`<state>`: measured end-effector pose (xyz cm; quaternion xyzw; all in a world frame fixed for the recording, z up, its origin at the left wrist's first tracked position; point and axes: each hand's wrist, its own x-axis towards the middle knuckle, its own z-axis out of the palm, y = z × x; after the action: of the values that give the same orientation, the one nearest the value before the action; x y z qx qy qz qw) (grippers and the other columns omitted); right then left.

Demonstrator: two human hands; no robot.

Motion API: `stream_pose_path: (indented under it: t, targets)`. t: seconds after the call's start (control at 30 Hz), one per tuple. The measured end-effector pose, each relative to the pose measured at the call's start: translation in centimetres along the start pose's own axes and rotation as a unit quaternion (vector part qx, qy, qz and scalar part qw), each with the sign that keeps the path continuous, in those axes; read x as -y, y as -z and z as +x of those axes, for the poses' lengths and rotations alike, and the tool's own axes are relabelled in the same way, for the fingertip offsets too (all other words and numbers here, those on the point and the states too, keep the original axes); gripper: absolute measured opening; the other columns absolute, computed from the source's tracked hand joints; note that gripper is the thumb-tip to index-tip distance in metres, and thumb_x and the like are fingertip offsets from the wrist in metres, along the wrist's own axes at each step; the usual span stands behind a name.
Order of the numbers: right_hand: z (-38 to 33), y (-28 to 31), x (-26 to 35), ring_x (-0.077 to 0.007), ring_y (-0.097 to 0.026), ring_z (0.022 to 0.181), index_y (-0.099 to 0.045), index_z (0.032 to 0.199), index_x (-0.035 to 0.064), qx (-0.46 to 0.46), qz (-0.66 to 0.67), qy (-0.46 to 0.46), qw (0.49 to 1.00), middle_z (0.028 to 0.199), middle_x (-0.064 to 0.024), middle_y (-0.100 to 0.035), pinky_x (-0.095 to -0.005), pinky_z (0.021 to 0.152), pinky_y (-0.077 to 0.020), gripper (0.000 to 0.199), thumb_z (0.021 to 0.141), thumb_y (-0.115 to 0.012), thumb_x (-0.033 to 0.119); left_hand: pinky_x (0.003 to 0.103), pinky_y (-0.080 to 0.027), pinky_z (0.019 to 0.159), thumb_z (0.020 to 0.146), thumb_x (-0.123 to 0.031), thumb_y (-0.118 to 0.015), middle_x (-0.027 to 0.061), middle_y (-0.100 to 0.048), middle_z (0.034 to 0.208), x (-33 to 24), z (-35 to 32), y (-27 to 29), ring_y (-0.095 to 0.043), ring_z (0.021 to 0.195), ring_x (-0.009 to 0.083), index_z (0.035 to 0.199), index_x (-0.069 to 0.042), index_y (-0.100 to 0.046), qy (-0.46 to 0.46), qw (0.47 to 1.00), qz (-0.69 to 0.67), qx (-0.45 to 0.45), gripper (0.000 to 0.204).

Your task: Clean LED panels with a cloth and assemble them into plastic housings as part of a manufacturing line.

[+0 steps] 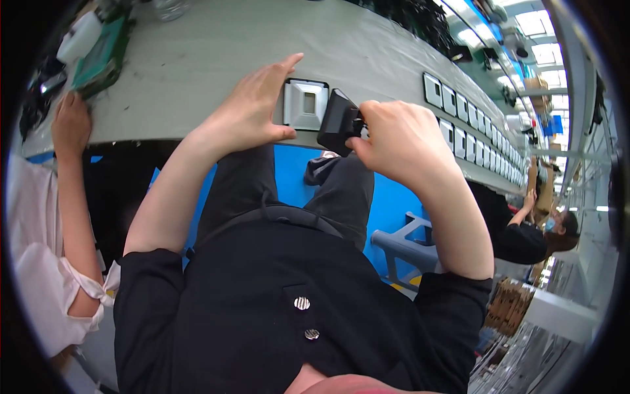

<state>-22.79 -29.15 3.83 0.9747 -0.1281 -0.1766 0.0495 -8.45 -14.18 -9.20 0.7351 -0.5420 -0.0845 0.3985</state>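
Note:
A square silver-grey panel with a black edge and a small rectangular window (306, 105) lies flat near the front edge of the table. Beside its left edge my left hand (252, 105) is held with thumb and fingers spread, nothing between them. My right hand (400, 134) grips a black block-shaped device (338, 123), tilted, just right of the panel. The device's underside faces away from view, and I cannot make out its exact kind.
Two rows of similar silver panels (453, 98) run along the table (216, 39) to the right. A green tray (102, 59) and a co-worker's hand (71, 125) are at the left. A grey stool (407, 246) stands right of my legs. Another person (525, 230) sits farther right.

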Motion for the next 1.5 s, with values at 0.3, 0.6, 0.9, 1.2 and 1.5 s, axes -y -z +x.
stream_pose_path:
  t: [0.3,0.6,0.9,1.2,1.5]
  targets:
    - [5.8,2.3,5.3,-0.0248,-0.070,0.078,-0.071,0.081,0.0074,0.077,-0.170,0.043,0.981,0.081,-0.0101,-0.071,-0.0325,0.068,-0.0542,0.011,0.073,-0.064,0.010,0.043,-0.039,0.101,0.060,-0.020,-0.087,0.0159,-0.053,0.122,1.1,-1.2,-0.3,-0.050,0.115,0.0355,0.148,-0.012,-0.016,0.010,0.998,-0.050,-0.045,0.113]
    - [6.5,1.3,5.2,-0.0250,-0.070,0.078,-0.071,0.080,0.0069,0.066,-0.171,0.057,0.981,0.081,-0.0103,-0.070,-0.0338,0.068,-0.0544,0.010,0.074,-0.065,0.010,0.043,-0.039,0.103,0.057,-0.017,-0.087,0.0139,-0.053,0.127,1.2,-1.1,-0.5,-0.049,0.119,0.0335,0.149,-0.015,-0.019,0.033,0.997,-0.050,-0.041,0.114]
    - [7.6,1.3,3.5,-0.0322,-0.066,0.086,-0.072,0.088,0.0060,0.065,-0.049,0.041,0.996,0.082,-0.0132,-0.068,-0.0405,0.078,-0.0522,0.030,0.068,-0.074,0.028,0.044,-0.040,0.098,0.063,-0.026,-0.082,0.0128,-0.060,0.114,-0.1,0.5,-0.8,-0.051,0.112,0.0358,0.113,-0.008,-0.056,-0.029,0.996,0.040,-0.071,0.059]
    - [1.6,0.3,-1.6,-0.0344,-0.059,0.110,-0.058,0.124,0.0040,-0.243,0.355,0.096,0.898,0.123,-0.0183,-0.058,-0.0373,0.094,-0.0466,0.052,0.078,-0.072,0.022,0.046,-0.035,0.105,0.073,-0.023,-0.076,0.0145,-0.052,0.133,5.7,-3.2,11.0,-0.042,0.126,0.0408,0.130,-0.004,-0.047,0.226,0.941,0.226,-0.115,0.067]
    - [-5.2,-4.2,-5.5,-0.0298,-0.065,0.088,-0.063,0.113,0.0011,-0.213,0.452,0.080,0.862,0.097,-0.0142,-0.067,-0.0340,0.078,-0.0511,0.038,0.078,-0.071,0.011,0.040,-0.047,0.093,0.088,-0.011,-0.049,0.0182,-0.063,0.115,0.4,17.4,16.5,-0.060,0.109,0.0335,0.117,-0.003,-0.059,-0.009,0.912,0.307,-0.271,0.032]
